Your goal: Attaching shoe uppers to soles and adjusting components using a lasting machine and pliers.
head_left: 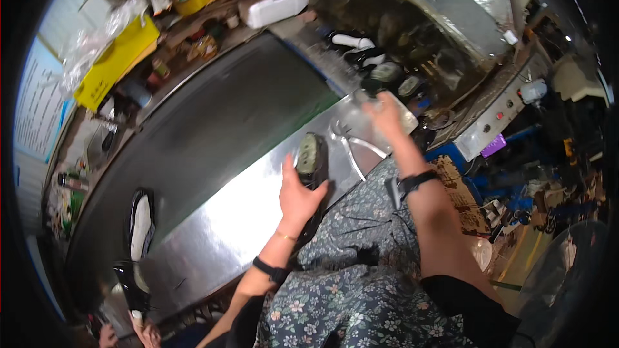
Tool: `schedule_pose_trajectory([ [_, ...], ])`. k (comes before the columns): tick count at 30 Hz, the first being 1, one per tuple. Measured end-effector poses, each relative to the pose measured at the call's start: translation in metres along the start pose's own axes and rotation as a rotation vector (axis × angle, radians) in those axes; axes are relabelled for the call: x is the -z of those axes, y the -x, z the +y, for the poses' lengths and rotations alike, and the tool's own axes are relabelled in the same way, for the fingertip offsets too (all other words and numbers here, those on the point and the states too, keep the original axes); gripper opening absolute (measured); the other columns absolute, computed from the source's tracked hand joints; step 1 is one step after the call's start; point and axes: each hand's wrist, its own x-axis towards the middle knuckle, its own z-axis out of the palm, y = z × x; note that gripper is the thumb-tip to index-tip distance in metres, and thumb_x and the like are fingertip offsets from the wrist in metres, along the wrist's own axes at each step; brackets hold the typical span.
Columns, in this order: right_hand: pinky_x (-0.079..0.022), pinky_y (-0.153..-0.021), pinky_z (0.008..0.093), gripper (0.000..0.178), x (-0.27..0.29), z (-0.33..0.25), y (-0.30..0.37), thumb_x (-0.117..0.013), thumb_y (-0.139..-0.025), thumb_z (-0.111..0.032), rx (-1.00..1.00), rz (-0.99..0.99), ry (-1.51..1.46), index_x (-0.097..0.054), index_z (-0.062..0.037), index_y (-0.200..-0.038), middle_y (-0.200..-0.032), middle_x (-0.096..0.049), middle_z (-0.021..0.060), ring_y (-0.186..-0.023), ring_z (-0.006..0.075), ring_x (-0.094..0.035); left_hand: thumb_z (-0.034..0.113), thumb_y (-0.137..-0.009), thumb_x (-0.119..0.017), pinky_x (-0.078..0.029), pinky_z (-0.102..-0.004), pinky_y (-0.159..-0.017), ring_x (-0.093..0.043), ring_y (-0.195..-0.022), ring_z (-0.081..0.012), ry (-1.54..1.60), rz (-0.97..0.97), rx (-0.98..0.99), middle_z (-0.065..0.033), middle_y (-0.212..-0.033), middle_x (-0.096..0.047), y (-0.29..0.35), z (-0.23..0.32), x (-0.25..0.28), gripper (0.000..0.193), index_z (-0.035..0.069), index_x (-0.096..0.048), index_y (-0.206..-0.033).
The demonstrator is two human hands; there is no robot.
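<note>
My left hand (pixel 298 194) is wrapped round a black shoe (pixel 322 164), its thumb on one side and its fingers on the other. The shoe's greenish-grey underside (pixel 310 153) faces up, above the metal table edge. My right hand (pixel 385 119) reaches to the far right end of the metal surface, beside a dark rounded thing (pixel 373 86). Its fingers are smeared, so I cannot make out whether it grips anything. Between my hands lies a pair of silver pliers (pixel 351 145) with long, spread handles.
A dark conveyor belt (pixel 225 96) runs along the shiny metal ledge (pixel 225 225). One black shoe (pixel 140 222) lies on it; another person's hand (pixel 148 334) is at a second shoe (pixel 132 283). More shoes (pixel 354 44) sit beyond. A control panel (pixel 496 119) stands right.
</note>
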Motion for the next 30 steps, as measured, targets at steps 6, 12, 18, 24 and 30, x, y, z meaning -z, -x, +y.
schedule_pose_trajectory([
  [6, -0.033, -0.11, 0.0386, 0.084, 0.021, -0.073, 0.196, -0.072, -0.087, -0.027, -0.295, -0.737, -0.909, -0.023, -0.0015, -0.151, -0.144, -0.042, 0.0187, -0.134, 0.0276, -0.041, 0.02, -0.084, -0.069, -0.053, -0.0382, -0.083, -0.064, -0.096, -0.028, 1.098, -0.031, 0.374, -0.0143, -0.114, -0.06, -0.009, 0.015, 0.02, 0.062, 0.0, -0.038, -0.134],
  [12, -0.049, -0.093, 0.0296, 0.081, 0.183, -0.08, 0.2, -0.065, -0.077, -0.004, -0.491, -0.427, -1.181, -0.03, -0.0038, -0.15, -0.142, -0.046, 0.0119, -0.115, 0.019, -0.056, 0.01, -0.093, -0.063, -0.044, -0.0353, -0.1, -0.048, -0.124, -0.0229, 1.241, -0.65, 0.145, -0.014, -0.14, -0.044, 0.038, 0.086, -0.019, 0.069, 0.008, -0.022, -0.149],
  [18, -0.028, -0.112, 0.0326, 0.093, 0.382, -0.003, 0.208, -0.078, -0.066, -0.006, -0.088, 0.154, -0.542, -0.035, -0.0032, -0.148, -0.15, -0.04, 0.0147, -0.139, 0.0227, -0.035, -0.004, -0.091, -0.062, -0.046, -0.0292, -0.098, -0.059, -0.112, -0.0169, 0.876, -1.005, -0.043, -0.0149, -0.128, -0.059, 0.073, 0.057, -0.015, 0.06, 0.002, -0.035, -0.145],
  [24, -0.035, -0.108, 0.0361, 0.084, 0.547, 0.09, 0.213, -0.084, -0.059, -0.02, -0.222, 0.63, 0.408, -0.054, -0.0242, -0.137, -0.147, -0.029, 0.0366, -0.139, 0.0399, -0.035, 0.006, -0.094, -0.059, -0.052, -0.0311, -0.089, -0.066, -0.094, -0.02, 0.776, -0.694, 0.306, -0.015, -0.106, -0.069, 0.094, 0.017, -0.011, 0.037, -0.005, -0.05, -0.128],
  [30, -0.04, -0.104, 0.0352, 0.082, 0.609, 0.162, 0.2, -0.083, -0.056, -0.027, -0.442, 0.731, 0.462, -0.058, -0.0279, -0.134, -0.149, -0.028, 0.0359, -0.13, 0.0399, -0.047, 0.018, -0.095, -0.062, -0.049, -0.0289, -0.072, -0.06, -0.078, -0.0155, 0.844, -0.562, 0.337, -0.0072, -0.09, -0.065, 0.107, 0.046, -0.027, 0.023, 0.001, -0.059, -0.11],
])
